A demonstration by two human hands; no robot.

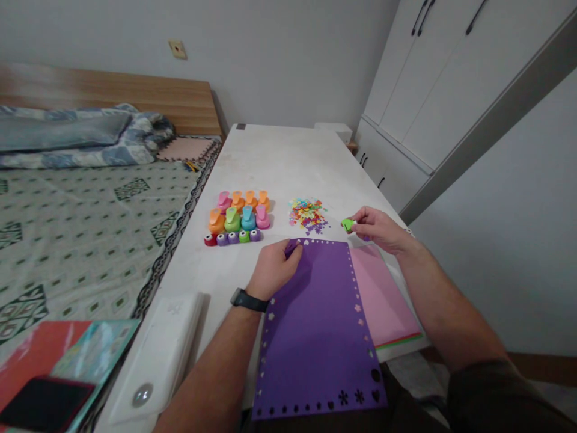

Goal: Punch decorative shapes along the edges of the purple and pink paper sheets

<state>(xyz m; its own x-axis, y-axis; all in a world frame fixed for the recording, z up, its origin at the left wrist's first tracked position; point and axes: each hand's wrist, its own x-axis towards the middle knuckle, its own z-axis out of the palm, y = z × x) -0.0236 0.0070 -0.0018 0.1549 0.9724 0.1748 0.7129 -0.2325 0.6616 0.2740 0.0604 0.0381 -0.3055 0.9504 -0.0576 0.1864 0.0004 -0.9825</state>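
Note:
My left hand (274, 269) grips the top left corner of a purple card sheet (315, 343), whose edges are dotted with small punched shapes. My right hand (376, 229) is raised just past the sheet's top right corner, pinching a small green craft punch (347, 224) between thumb and fingers. Under the right side of the purple sheet lies a stack of pink paper (383, 294). Several larger colourful craft punches (238, 218) stand in a cluster left of a pile of multicoloured paper cut-outs (309, 215). Several small punches (232, 237) form a row in front of them.
Everything stands on a long white table (288, 162). A white flat box (157, 355) lies near its left edge. A bed with a patterned sheet runs along the left, with coloured folders at lower left. White cabinets stand beyond the right side.

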